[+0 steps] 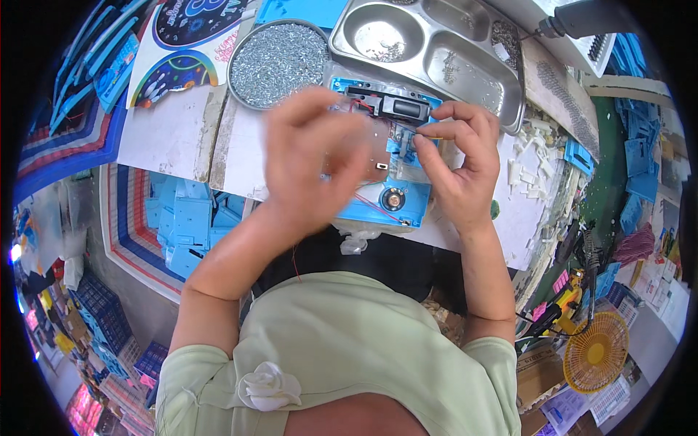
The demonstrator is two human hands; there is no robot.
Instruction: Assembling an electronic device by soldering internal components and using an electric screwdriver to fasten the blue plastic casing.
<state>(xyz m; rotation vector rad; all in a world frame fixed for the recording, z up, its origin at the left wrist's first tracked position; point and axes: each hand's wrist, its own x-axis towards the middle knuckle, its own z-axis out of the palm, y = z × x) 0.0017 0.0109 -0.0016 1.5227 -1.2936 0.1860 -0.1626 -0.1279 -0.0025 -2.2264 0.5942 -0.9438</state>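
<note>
Bright in here, I see glare on the metal tray [427, 58]; left hand [309, 160] below-left of tray motion-blurred; edges far from tray bowed, blackened.

Left grip [313, 156] — blurred — and right grip [464, 156] over a blue casing [416, 202].

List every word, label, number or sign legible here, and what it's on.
Sheet: large lettering and a numeral, partly out of frame; wording not copied here.
Lavender paper: print too small to read.
White paper: print too small to read.
Blue case: no readable text.
</note>
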